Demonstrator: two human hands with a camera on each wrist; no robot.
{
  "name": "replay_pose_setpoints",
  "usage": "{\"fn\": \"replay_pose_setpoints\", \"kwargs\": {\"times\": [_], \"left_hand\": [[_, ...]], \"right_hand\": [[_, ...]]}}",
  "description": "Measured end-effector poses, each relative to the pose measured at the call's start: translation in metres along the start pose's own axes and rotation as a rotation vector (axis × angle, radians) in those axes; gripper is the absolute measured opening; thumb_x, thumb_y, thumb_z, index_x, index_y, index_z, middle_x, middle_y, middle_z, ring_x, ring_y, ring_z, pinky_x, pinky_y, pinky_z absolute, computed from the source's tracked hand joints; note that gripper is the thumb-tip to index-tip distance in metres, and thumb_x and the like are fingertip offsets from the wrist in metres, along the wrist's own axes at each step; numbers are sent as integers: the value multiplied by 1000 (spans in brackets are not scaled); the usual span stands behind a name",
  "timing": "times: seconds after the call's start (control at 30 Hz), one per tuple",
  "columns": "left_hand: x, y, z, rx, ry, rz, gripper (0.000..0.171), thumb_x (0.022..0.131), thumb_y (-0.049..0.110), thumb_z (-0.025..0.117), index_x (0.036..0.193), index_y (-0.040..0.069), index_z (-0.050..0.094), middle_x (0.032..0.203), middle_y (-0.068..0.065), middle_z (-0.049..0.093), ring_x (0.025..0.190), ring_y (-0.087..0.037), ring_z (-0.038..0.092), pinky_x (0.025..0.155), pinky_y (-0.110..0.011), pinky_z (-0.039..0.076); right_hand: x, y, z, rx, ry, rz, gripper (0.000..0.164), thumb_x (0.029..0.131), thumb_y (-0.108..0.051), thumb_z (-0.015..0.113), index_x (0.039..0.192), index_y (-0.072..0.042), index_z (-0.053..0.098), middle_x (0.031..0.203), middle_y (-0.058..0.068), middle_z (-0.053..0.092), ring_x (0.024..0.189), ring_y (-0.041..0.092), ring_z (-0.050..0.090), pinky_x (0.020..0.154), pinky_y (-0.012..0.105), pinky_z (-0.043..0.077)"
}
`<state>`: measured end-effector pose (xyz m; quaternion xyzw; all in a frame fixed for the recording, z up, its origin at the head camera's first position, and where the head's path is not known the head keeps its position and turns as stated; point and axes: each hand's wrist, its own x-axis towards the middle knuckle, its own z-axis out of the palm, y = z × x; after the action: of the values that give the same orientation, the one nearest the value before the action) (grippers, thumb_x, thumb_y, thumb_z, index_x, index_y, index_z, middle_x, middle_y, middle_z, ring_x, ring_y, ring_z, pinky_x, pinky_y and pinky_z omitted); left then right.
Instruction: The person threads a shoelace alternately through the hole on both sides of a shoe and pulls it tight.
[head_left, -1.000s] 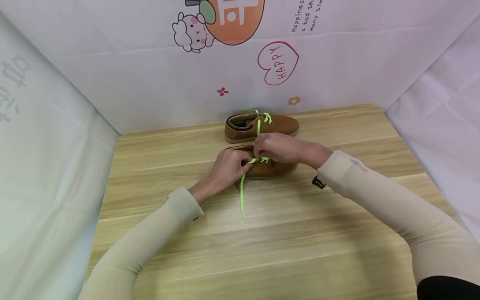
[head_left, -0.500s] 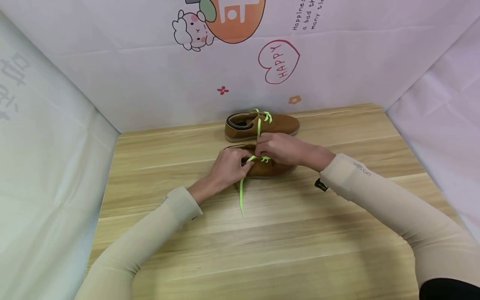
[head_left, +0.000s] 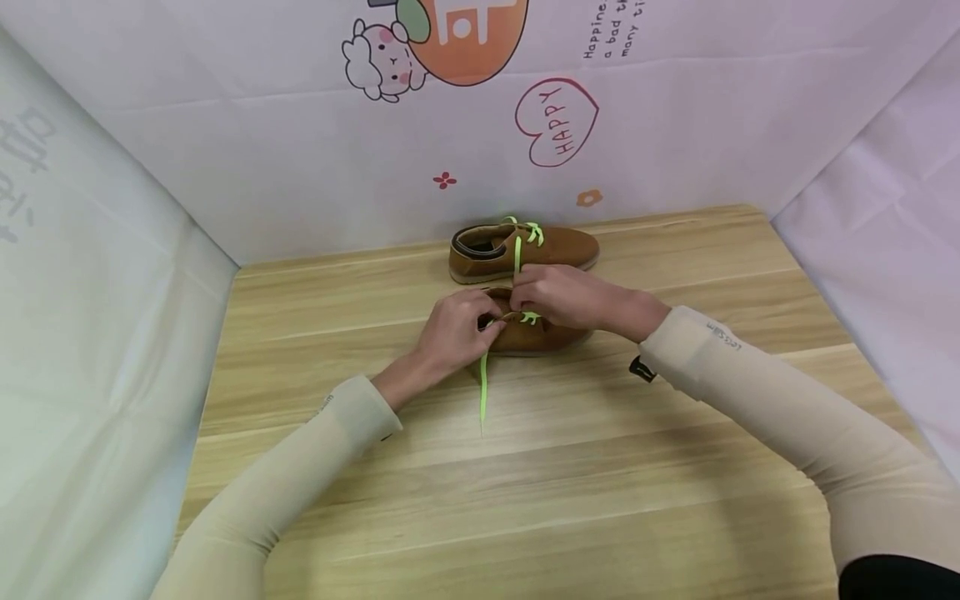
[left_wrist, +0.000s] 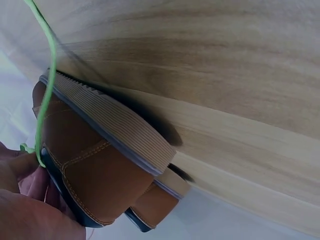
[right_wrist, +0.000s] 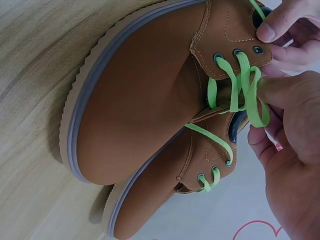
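Observation:
A brown leather shoe (head_left: 555, 340) with a bright green shoelace (head_left: 483, 387) stands on the table, toe to the right. At its opening my left hand (head_left: 452, 327) pinches the near eyelet flap (right_wrist: 232, 35), thumb outside and fingers inside. A long free end of lace runs from these fingertips over the collar and hangs down the near side. My right hand (head_left: 561, 293) holds the lace loop (right_wrist: 260, 112) beside the tongue, its fingertips partly hidden. In the right wrist view the top eyelet (right_wrist: 257, 50) shows no lace; the lower ones are laced.
A matching brown shoe (head_left: 572, 247) stands just behind, with its own green laces loose. The wooden table (head_left: 480, 517) meets a printed white cloth wall (head_left: 315, 183) at the back. More cloth hangs at both sides.
The stretch of green lace that showed between my two hands has dropped out of sight at the left fingers. The left fingertips have shifted slightly at the flap; the right hand stays nearly still.

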<state>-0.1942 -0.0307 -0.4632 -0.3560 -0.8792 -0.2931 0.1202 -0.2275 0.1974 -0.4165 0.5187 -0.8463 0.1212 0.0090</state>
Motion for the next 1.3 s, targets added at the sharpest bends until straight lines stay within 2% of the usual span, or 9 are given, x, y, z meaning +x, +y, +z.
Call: {"fn": "replay_pose_setpoints", "kwargs": {"times": [0.13,0.37,0.47,0.67,0.8,1.03,1.3], "left_hand": [[1,0,-1,7,-27,-8,10,90,13,85,95,5,82,96,-5,79,91,-20,74,85,-35,59],[0,0,-2,36,-48,25,9,88,11,88,95,8,83,94,-3,79,90,-18,74,84,-34,59],[-2,1,-1,72,-29,77,6,87,8,87,90,9,82,90,-1,78,87,-17,73,84,-33,58],[-5,2,3,158,21,236,11,87,-2,82,84,8,81,84,-1,75,79,-18,68,76,-29,58],[-5,4,4,209,31,289,19,88,-8,75,82,8,81,82,-1,72,77,-19,64,71,-28,55],[-9,4,6,297,22,323,22,93,-8,68,87,9,81,84,-1,71,84,-20,64,68,-30,56],[-10,4,9,324,59,344,24,92,-10,67,86,8,81,82,-2,71,83,-20,64,69,-30,57]], "right_hand": [[-1,0,0,-2,7,7,12,95,6,73,93,-6,77,93,4,70,94,22,63,81,36,57],[-1,-1,-1,26,6,17,12,94,6,74,93,-6,77,95,4,70,93,22,62,80,36,57],[-1,-1,-1,41,0,17,11,95,5,75,94,-6,78,97,5,71,96,22,64,82,36,58],[-1,0,-1,53,-7,1,9,96,2,75,95,-7,78,97,5,71,99,22,66,84,36,58],[-2,0,-2,48,-1,-22,10,95,2,75,94,-7,77,96,4,70,97,21,65,83,36,57],[-1,0,0,-25,24,-117,8,91,3,79,94,-5,78,96,5,71,95,23,65,81,35,58],[1,-6,-3,-45,4,-100,12,93,4,77,88,-7,77,86,1,61,84,15,61,72,31,55]]}}
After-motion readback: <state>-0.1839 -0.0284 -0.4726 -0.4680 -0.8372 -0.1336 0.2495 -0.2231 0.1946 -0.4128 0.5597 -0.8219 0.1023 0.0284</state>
